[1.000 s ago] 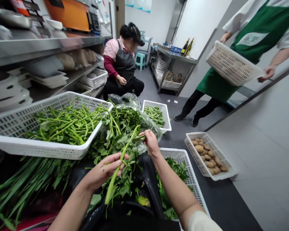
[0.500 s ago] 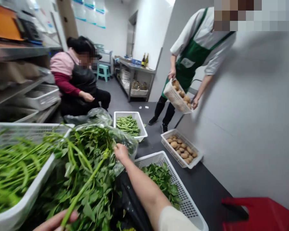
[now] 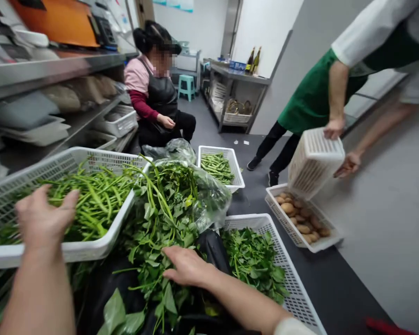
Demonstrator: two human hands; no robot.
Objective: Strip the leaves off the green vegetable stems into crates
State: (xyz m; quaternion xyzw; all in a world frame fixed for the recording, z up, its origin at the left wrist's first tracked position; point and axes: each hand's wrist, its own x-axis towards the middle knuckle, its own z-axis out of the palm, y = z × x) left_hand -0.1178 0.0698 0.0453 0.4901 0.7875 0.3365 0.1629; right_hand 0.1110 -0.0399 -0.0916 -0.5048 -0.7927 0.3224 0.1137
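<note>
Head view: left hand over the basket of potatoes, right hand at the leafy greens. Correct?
Wrong basket. The head view shows the left hand over the basket of green stems, not the potatoes. The right hand is at the leafy greens, as you said.

The person's left hand (image 3: 47, 215) has its fingers spread over the green stems (image 3: 99, 200) in a white basket (image 3: 91, 250), while the right hand (image 3: 186, 266), thumb apart from its fingers, is at the leafy heap (image 3: 160, 218) by a clear plastic bag (image 3: 214, 193). Over by the wall (image 3: 387, 228), someone in a green apron (image 3: 307, 100) tilts a pale crate (image 3: 316, 163) above the potatoes (image 3: 296, 216).
</note>
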